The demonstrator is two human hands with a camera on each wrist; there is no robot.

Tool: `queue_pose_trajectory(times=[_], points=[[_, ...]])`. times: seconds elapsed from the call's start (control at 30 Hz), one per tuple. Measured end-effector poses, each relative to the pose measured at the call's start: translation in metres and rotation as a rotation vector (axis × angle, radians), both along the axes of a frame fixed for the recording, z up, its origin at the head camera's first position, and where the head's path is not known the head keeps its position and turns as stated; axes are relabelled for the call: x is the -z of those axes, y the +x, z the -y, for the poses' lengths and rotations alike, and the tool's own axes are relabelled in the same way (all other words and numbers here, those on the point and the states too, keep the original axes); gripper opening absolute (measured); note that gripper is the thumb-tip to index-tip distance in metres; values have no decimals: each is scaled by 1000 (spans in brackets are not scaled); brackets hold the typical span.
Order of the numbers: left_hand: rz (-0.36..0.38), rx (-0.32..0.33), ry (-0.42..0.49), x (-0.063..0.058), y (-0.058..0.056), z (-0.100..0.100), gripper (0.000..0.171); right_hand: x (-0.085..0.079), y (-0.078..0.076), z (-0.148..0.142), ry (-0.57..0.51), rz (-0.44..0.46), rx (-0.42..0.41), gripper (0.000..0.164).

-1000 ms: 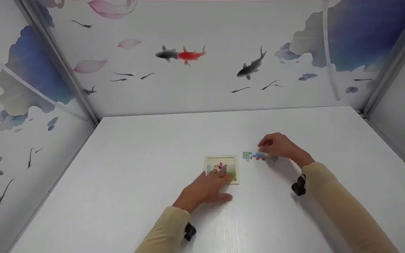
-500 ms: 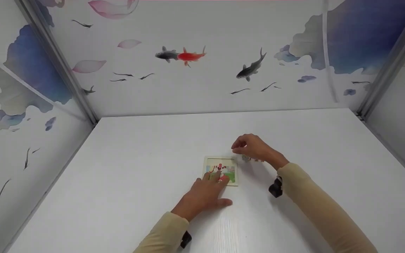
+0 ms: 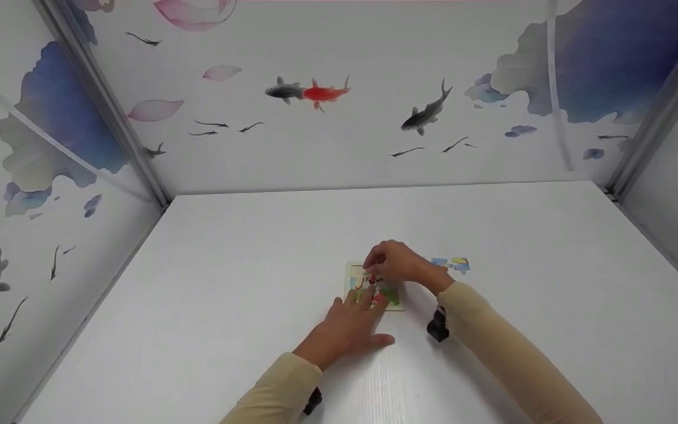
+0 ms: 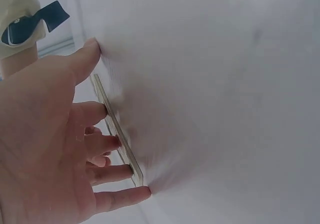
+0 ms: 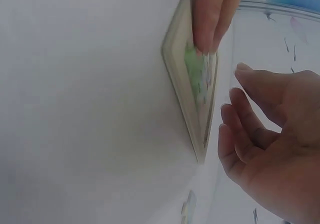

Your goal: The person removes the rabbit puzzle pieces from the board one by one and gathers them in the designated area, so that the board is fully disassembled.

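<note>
Pressing left hand (image 3: pixel 348 327) onto near half of puzzle board (image 3: pixel 348 280), fingers straight and spread, little finger just past left edge, thumb out to the side and off the board. Pinning only, not grasping. Holding right hand (image 3: pixel 401 262) over far part of same board, thumb and fingers bent, gap between. See nothing in that gap in right wrist view, so calling that grip released. Can't tell whether fingertips touch anything.

Find board lying flat on white table (image 3: pixel 256 282), in front of the person, with bright picture in near part of recess and some pale base showing at far end. Spot loose puzzle pieces (image 3: pixel 460 262) on table right of board, one partly hidden by right arm.

Expect light, stiff handling: looks like thin wood, low rim. Probably slides easily on smooth tabletop, so worth pinning. Not very fragile by the look of it, though small tabs could chip if forced. Take board by opposite outer edges of rim; pinch pieces by their sides, clear of tabs. Probably awkward to lift, being so thin.

Found no brand, label or readable writing on board, pieces or black wrist devices (image 3: pixel 438 325). Just printed fish (image 3: pixel 324 94) on back wall (image 3: pixel 315 159).
</note>
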State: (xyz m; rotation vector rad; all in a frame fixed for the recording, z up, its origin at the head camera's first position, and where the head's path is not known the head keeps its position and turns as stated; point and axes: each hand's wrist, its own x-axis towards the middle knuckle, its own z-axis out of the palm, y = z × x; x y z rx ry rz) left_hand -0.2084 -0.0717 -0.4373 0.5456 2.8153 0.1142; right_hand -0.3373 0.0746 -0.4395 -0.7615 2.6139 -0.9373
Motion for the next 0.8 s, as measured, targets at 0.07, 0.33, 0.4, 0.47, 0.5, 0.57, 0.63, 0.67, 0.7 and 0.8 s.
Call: queue_pose_trajectory(times=[0.07, 0.33, 0.4, 0.47, 0.5, 0.57, 0.63, 0.67, 0.7, 0.8], points=[[-2, 2, -10, -1, 0, 0, 76, 1, 1, 4, 4, 17, -10, 13], [10, 29, -32, -8, 0, 4, 77, -1, 2, 10, -14, 48, -37, 9], [6, 50, -39, -9, 0, 6, 77, -1, 1, 9, -11, 37, -61, 9], [3, 73, -47, -8, -1, 7, 77, 0, 0, 7, -7, 28, -84, 10], [3, 81, -52, -8, -1, 8, 77, 0, -1, 7, -6, 25, -92, 11], [12, 85, -51, -7, -3, 10, 77, 1, -2, 6, -9, 20, -107, 12], [34, 86, -50, -7, -5, 12, 77, 3, -3, 6, -5, 37, -104, 13], [49, 85, -49, -7, -6, 12, 77, 3, -3, 6, -1, 52, -100, 13], [61, 85, -52, -8, -7, 13, 77, 4, -3, 6, 5, 68, -92, 13], [95, 81, -50, -10, -9, 14, 78, 3, -3, 7, 16, 108, -68, 13]])
